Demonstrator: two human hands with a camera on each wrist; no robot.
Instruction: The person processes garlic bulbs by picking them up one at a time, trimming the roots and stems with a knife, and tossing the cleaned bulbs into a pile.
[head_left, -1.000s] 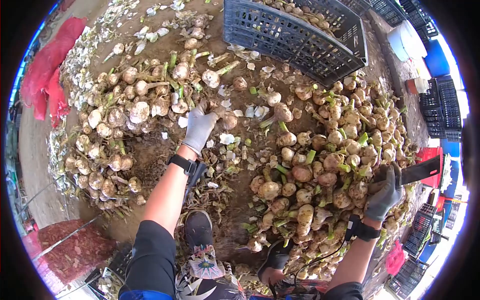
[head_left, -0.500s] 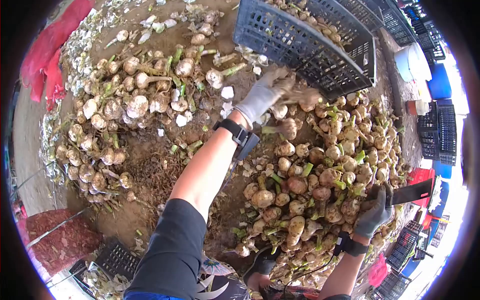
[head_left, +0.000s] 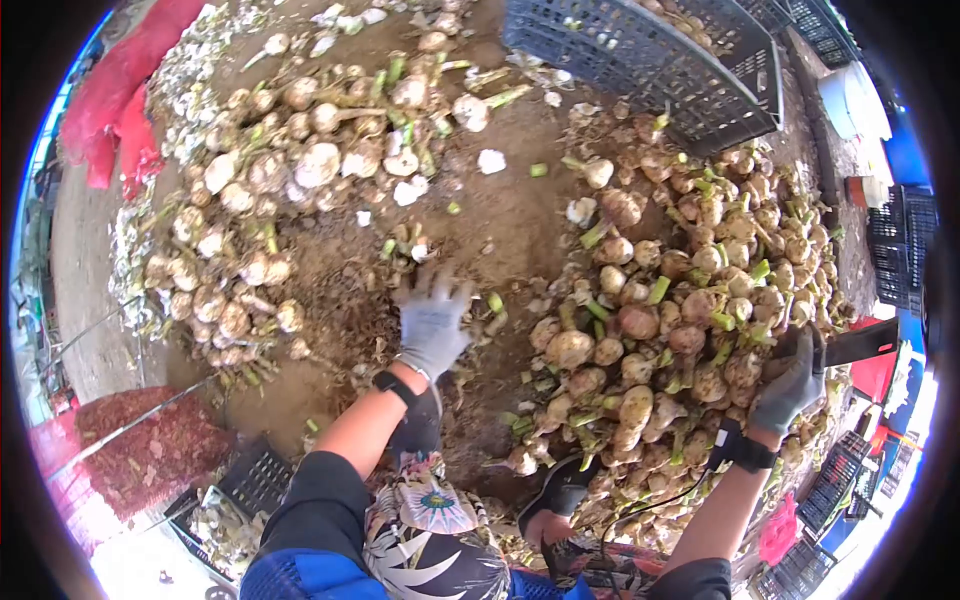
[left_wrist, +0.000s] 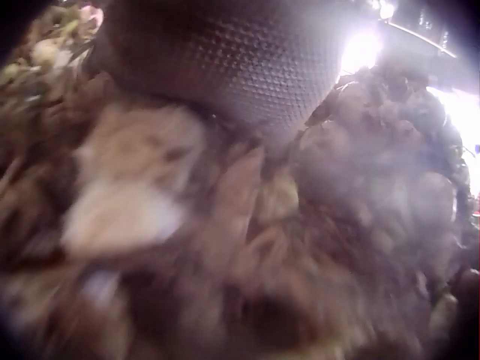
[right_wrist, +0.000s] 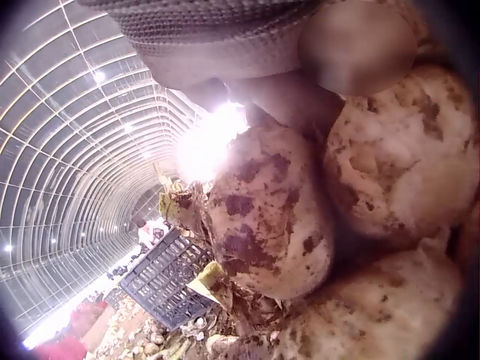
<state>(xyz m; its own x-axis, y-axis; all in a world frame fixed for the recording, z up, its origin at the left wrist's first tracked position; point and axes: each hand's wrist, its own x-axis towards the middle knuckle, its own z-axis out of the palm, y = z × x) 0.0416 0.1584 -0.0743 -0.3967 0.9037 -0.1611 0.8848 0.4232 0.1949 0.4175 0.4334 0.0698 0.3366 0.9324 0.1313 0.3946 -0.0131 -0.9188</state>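
In a grey glove, my left hand point(head_left: 434, 325) lies palm down over loose skins and dirt point(head_left: 365, 310), fingers spread and pointing away. The left wrist view is blurred: part of the glove point(left_wrist: 247, 60) shows above dry skins. At the right, my gloved right hand point(head_left: 790, 392) grips the handle end of a wide dark blade point(head_left: 862, 343) above the big heap of garlic bulbs point(head_left: 635, 410). Close under the right glove point(right_wrist: 225, 45), the right wrist view shows a purple-blotched bulb point(right_wrist: 266, 214). Trimmed bulbs with stems point(head_left: 318, 165) lie in a pile at the left.
A black crate point(head_left: 640, 65) with bulbs stands at the top. Pink-red netting point(head_left: 120, 85) lies upper left, a full mesh sack point(head_left: 150, 450) lower left. A white bucket point(head_left: 853, 100) and stacked crates point(head_left: 903, 240) line the right side. My shoe point(head_left: 558, 490) is beside the heap.
My left hand moved from the left pile side to near the crate, then back down to the ground litter, fingers now spread. The bulb it held is gone from it. My right hand keeps the blade.
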